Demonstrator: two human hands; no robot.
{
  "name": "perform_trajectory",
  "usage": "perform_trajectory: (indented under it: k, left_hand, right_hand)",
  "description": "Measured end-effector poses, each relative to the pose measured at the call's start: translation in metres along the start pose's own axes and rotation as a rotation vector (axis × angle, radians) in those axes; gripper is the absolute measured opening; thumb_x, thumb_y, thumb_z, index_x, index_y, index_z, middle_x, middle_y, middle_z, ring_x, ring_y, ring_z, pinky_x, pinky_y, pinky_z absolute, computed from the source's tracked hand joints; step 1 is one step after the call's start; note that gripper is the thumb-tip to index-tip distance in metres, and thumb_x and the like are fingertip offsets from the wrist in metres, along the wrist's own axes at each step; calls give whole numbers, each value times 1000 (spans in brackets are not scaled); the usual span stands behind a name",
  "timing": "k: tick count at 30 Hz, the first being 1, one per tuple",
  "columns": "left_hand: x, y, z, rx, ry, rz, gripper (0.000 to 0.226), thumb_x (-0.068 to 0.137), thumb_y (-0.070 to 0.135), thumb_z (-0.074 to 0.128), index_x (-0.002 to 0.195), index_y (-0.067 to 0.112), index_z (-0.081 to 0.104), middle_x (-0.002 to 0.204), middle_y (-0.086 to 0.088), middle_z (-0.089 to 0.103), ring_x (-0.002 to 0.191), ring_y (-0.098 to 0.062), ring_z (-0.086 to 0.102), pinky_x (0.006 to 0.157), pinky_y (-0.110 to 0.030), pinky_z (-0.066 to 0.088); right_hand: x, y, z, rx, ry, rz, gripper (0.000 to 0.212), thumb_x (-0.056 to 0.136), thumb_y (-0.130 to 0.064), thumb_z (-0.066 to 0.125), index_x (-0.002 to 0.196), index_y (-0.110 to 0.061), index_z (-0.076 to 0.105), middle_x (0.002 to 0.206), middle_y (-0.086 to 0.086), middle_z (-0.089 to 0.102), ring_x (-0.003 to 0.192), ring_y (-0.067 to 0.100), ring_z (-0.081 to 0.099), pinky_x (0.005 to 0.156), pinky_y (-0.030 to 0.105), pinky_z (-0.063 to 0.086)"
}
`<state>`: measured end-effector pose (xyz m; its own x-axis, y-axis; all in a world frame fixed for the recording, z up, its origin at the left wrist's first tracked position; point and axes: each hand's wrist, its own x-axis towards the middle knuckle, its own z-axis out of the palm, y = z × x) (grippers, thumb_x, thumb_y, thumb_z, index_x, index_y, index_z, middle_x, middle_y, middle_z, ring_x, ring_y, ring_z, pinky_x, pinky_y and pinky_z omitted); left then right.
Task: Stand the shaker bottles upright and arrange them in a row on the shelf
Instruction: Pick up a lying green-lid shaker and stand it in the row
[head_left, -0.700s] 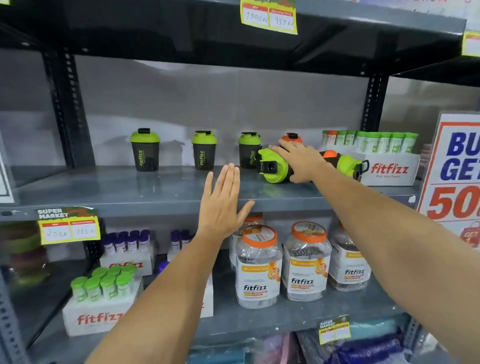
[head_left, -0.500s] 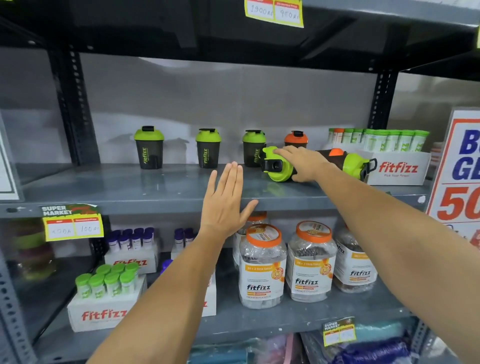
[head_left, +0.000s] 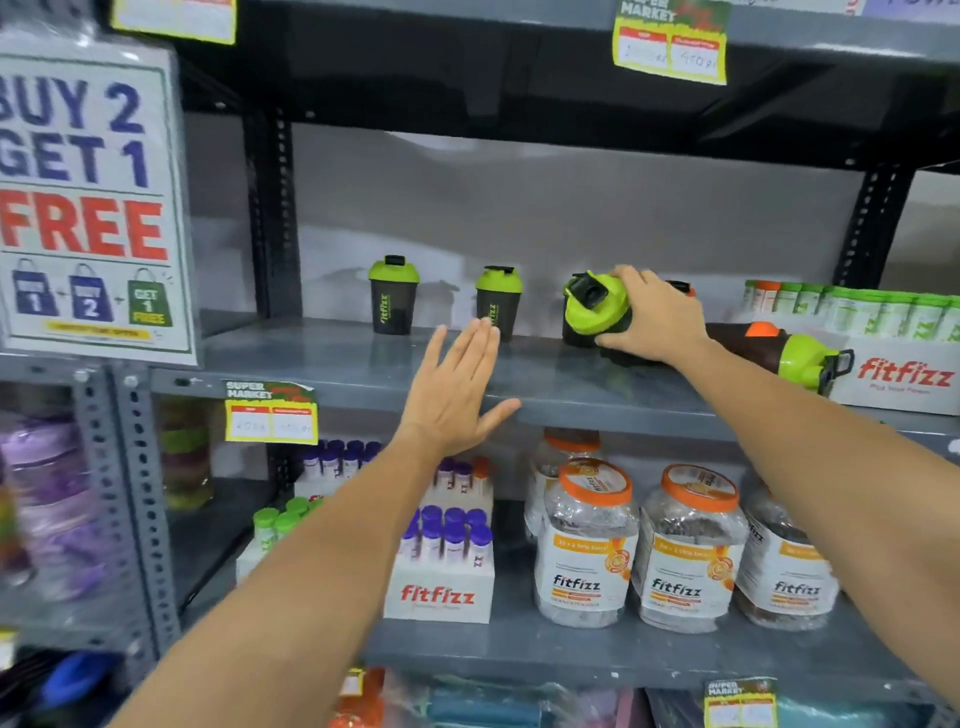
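On the grey middle shelf (head_left: 322, 358) two small black shakers with green lids stand upright, one at the left (head_left: 393, 294) and one beside it (head_left: 498, 301). My right hand (head_left: 652, 317) grips a larger green-lidded shaker (head_left: 592, 309), tilted with its lid up and to the left. Behind my hand an orange lid (head_left: 681, 287) just shows. Another large shaker (head_left: 779, 353) lies on its side to the right, green lid toward the white box. My left hand (head_left: 457, 389) hovers flat and open before the shelf edge, holding nothing.
A white fitfizz box (head_left: 904, 376) of green-capped tubes fills the shelf's right end. A "Buy 2 Get 1 Free" sign (head_left: 88, 197) hangs at the left. Jars (head_left: 589, 545) and tube boxes (head_left: 441, 587) stand on the shelf below. A yellow price tag (head_left: 271, 413) hangs on the edge.
The view swung right, bringing the sign in at the left. My right hand has tipped the green-lidded shaker up from lying flat. The left hand stays open in front of the shelf.
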<state>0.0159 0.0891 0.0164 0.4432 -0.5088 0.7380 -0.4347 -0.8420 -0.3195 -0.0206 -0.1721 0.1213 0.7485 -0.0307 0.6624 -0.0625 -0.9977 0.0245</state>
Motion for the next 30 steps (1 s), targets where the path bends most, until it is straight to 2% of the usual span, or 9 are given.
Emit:
perform_trajectory:
  k: [5,11,13,16,21,25,30]
  left_hand:
    - [-31,-86,-10,57,-14,-69,87,91,66,11,149,3,23,156,-13,26,145,-23,20,118,-49,10]
    - [-61,-153,-15,56,-16,-108,90,89,69,18,147,1,30,153,-14,33,144,-24,25,116,-53,14]
    - [-68,-167,-14,54,-26,-109,92,89,71,14,146,1,31,153,-14,33,144,-24,25,116,-52,13]
    - [-74,-174,-8,52,-53,-95,96,86,73,4,148,2,25,155,-12,28,145,-23,21,117,-50,8]
    - [-74,-164,8,-60,-32,-79,100,84,75,4,148,2,27,155,-12,29,145,-22,20,117,-50,6]
    - [-73,-166,16,-71,-22,-86,98,85,75,7,147,3,30,154,-11,32,145,-21,21,118,-48,4]
    - [-73,-166,21,-92,-10,-95,98,86,74,8,143,0,39,147,-14,42,141,-23,32,117,-47,8]
  right_hand:
    - [21,-93,0,220,56,73,84,61,-56,76,131,-22,43,123,11,57,116,34,57,88,45,49]
    - [39,-203,13,386,93,113,77,60,-55,76,122,-19,48,118,9,59,112,31,58,83,40,47]
    - [45,-230,18,432,104,151,77,60,-55,78,122,-18,48,119,8,60,112,31,58,80,38,46]
    - [53,-256,27,503,118,255,77,59,-55,79,119,-17,48,118,7,61,111,30,58,78,35,45]
    - [59,-284,51,593,91,421,83,57,-58,81,118,-13,46,119,9,61,111,31,59,82,38,49]
    - [59,-293,64,571,97,441,88,58,-58,81,123,-11,44,118,11,62,109,33,61,78,39,49]
    - [63,-299,71,548,97,396,82,62,-57,79,120,-11,43,118,13,60,111,35,59,81,39,48]
